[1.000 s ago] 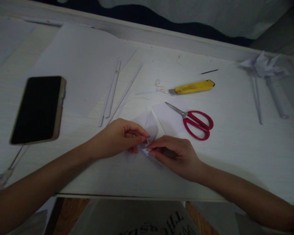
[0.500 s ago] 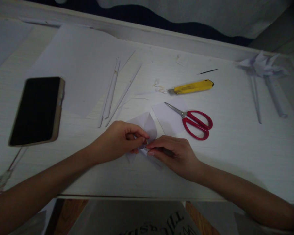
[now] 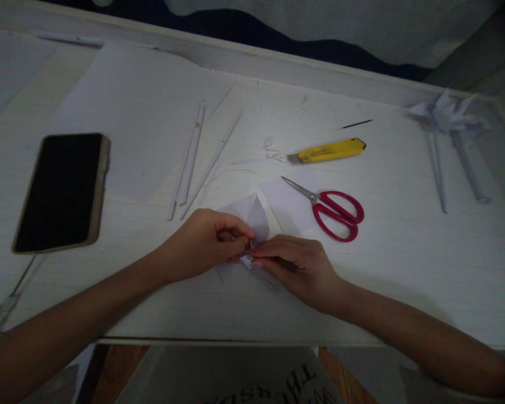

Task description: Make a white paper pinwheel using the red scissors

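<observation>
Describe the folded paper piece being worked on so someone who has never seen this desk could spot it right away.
Start at the white desk and find the red-handled scissors near its middle. Just left of them, the left hand and right hand meet fingertip to fingertip over the folded paper piece. Unlike the flat sheets and thin rolled paper sticks nearby, it has pointed flaps and is pinched by both hands.

phone point(image 3: 61, 192), yellow cutter point(image 3: 328, 150), red scissors point(image 3: 334, 209)

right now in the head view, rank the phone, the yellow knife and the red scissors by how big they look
1. phone, clearly the largest.
2 and 3. yellow knife and red scissors: they span about the same length, so I won't rank them. The knife lies farther from the camera, which adds to the doubt.
</observation>
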`<state>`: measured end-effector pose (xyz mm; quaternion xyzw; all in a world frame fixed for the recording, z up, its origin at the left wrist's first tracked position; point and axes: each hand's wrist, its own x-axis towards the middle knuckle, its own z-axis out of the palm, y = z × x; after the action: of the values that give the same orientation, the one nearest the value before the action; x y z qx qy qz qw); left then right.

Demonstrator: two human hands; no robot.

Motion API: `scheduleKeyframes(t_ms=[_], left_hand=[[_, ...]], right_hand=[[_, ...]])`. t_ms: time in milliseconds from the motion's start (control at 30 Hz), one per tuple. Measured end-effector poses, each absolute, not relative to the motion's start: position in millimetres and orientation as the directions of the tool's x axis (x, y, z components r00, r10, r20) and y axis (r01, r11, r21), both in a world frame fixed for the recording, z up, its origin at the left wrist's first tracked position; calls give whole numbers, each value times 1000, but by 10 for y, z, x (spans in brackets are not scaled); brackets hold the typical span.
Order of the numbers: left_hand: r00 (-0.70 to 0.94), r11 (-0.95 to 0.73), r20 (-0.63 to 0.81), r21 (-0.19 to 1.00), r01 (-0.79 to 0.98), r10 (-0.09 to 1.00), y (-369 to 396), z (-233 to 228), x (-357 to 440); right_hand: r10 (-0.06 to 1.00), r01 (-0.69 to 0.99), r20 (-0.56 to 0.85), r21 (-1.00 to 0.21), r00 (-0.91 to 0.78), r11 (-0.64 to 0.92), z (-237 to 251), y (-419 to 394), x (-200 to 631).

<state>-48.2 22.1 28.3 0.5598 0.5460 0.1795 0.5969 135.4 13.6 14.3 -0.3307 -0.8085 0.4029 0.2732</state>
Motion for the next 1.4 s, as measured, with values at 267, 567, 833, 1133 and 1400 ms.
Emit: scheduleKeyframes(t_ms=[267, 567, 833, 1133, 1400], left_hand=[[335, 292, -437, 867, 404, 835, 223, 270, -480], [338, 307, -439, 873, 378, 833, 225, 250, -490], [338, 279, -427, 870, 407, 839, 234, 266, -485], [343, 259, -421, 866, 427, 840, 227, 251, -497], [336, 286, -433, 868, 406, 837, 243, 249, -491]], right_hand=[[785, 319, 153, -854, -600, 410, 149, 127, 1329], [783, 327, 175, -838, -597, 436, 158, 92, 1305], [814, 339, 139, -859, -564, 383, 186, 86, 1281], [814, 326, 154, -862, -560, 388, 168, 58, 1280], [811, 323, 186, -850, -555, 416, 133, 56, 1301]])
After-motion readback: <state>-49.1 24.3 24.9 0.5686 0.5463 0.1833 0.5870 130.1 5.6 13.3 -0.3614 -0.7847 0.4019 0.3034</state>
